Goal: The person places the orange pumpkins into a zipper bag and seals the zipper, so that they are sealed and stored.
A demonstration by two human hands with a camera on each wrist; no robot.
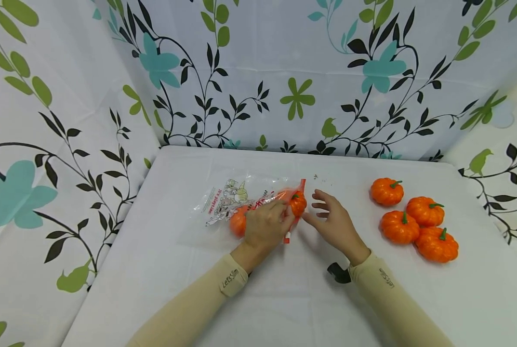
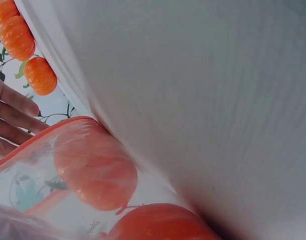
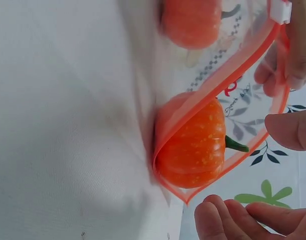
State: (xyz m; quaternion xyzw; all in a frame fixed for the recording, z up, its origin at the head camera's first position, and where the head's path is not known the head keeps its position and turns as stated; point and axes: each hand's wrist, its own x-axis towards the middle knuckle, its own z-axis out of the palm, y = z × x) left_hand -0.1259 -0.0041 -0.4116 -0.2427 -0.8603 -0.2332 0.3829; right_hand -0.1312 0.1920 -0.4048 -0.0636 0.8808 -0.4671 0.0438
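On the white table (image 1: 171, 270), two orange pumpkins (image 1: 237, 221) are enclosed in a clear bag (image 1: 212, 205) (one at its mouth); its rim is pinched by the left hand (image 1: 263, 227). Just beside, the right hand (image 1: 337, 225) is held relaxed, empty; at far right, four loose pumpkins (image 1: 399, 228) are grouped.

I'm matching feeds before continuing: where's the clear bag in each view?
Head: clear bag at centre, slightly left.
Left wrist: clear bag in the lower left.
Right wrist: clear bag, upper centre to right.
Shared landmark: right hand; respectively right of the clear bag, left edge, lower right.
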